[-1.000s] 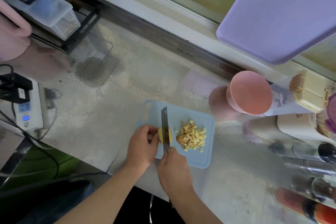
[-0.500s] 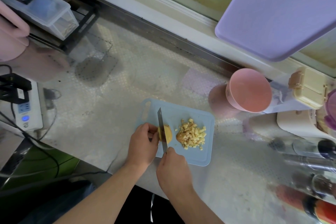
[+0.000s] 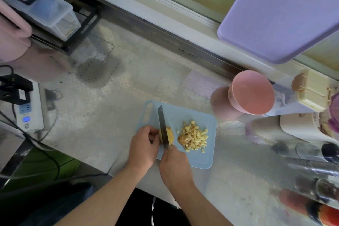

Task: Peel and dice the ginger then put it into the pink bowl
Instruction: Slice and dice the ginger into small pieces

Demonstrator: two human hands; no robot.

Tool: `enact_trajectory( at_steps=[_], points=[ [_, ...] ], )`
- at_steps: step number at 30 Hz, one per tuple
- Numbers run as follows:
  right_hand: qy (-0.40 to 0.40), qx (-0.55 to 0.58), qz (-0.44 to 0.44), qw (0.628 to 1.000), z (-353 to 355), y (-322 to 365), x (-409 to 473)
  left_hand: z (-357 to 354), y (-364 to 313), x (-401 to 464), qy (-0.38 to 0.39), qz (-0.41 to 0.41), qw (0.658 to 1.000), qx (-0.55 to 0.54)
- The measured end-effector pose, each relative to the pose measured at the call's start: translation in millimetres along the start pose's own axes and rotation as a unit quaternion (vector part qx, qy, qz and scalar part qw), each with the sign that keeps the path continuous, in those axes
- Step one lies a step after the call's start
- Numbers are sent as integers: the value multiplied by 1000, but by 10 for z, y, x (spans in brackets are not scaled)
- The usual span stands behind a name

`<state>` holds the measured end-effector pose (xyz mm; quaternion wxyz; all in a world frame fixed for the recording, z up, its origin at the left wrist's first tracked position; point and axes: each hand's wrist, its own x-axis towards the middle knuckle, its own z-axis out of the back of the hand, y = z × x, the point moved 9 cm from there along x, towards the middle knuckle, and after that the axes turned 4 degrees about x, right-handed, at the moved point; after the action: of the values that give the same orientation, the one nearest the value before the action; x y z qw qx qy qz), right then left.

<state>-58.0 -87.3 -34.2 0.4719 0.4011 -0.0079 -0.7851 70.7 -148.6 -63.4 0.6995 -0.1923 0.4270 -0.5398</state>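
Over the last second the steel knife blade (image 3: 163, 128), its handle gripped in the right hand (image 3: 175, 163), has sunk into the yellow ginger chunk (image 3: 167, 135) pinched by the left hand (image 3: 144, 147) on the pale blue cutting board (image 3: 200, 159), so dicing continues beside the heap of diced ginger (image 3: 194, 135), the round pink bowl (image 3: 251, 92) unfilled

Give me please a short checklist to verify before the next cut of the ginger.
1. Left hand holds ginger steady: ok.
2. Left fingertips clear of knife: cannot tell, they sit close beside the blade.
3. Right hand grips knife handle: ok.
4. Ginger lies on board, not at its edge: ok.
5. Diced pile lies apart from the blade: ok.
6. Bowl empty and near the board: ok.
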Motion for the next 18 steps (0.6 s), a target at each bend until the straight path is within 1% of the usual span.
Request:
enact_trajectory(
  at_steps=[5, 11, 18],
  points=[
    [-12, 0, 21, 1000, 42, -58, -87, -25, 68, 16, 2, 8, 1000, -22],
    [-12, 24, 11, 1000, 46, -22, -109, -27, 70, 43, 0, 14, 1000, 3],
    [-10, 44, -4, 999, 42, -20, -89, -26, 77, 35, -4, 22, 1000, -1]
  ],
)
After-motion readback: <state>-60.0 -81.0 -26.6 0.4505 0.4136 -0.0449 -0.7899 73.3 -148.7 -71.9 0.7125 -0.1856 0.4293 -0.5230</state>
